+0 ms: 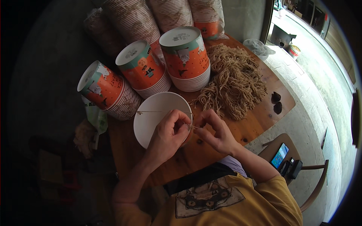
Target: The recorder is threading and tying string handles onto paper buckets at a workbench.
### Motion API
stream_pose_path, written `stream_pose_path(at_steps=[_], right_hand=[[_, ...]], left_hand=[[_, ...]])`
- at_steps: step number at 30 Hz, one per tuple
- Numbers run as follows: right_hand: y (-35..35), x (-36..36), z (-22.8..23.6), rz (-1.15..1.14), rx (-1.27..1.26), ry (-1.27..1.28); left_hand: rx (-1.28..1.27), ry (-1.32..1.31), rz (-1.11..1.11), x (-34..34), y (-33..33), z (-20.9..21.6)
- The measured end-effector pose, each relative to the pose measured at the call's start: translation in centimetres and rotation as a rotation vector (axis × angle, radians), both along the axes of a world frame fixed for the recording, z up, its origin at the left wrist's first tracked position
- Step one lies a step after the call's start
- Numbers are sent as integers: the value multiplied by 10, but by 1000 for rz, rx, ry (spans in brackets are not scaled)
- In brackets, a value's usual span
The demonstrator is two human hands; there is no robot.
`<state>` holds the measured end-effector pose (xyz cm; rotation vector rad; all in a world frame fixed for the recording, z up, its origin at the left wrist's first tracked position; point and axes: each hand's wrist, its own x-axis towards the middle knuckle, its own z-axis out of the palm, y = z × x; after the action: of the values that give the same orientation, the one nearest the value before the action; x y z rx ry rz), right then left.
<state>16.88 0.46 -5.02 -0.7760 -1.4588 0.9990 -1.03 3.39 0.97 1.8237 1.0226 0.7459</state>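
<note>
Tan string (162, 111) spans the white bowl (151, 120) (rim to rim), pinched in both hands' (171, 132) closed grip.

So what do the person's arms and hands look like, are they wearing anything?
Both hands, the left hand and the right hand, are bare, with no gloves, rings or watch to be seen. The forearms are bare too. The only clothing near the arms is a mustard-yellow T-shirt with short sleeves and a printed picture on the chest.

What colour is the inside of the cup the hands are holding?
Plain white inside the paper cup, held by the left hand; best seen in the head view.
</note>
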Motion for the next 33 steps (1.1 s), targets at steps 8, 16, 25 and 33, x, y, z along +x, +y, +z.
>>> stream_pose_path(at_steps=[8, 16, 25, 33], right_hand=[[0, -2, 1, -150, 151, -290], [-1, 1, 7, -128, 139, -254], [-1, -2, 5, -163, 111, -200], [0, -9, 15, -272, 111, -330]], left_hand=[[42, 34, -5, 0, 0, 1], [67, 44, 17, -1, 3, 3], [-29, -38, 19, -4, 3, 1], [31, -16, 15, -2, 0, 4]])
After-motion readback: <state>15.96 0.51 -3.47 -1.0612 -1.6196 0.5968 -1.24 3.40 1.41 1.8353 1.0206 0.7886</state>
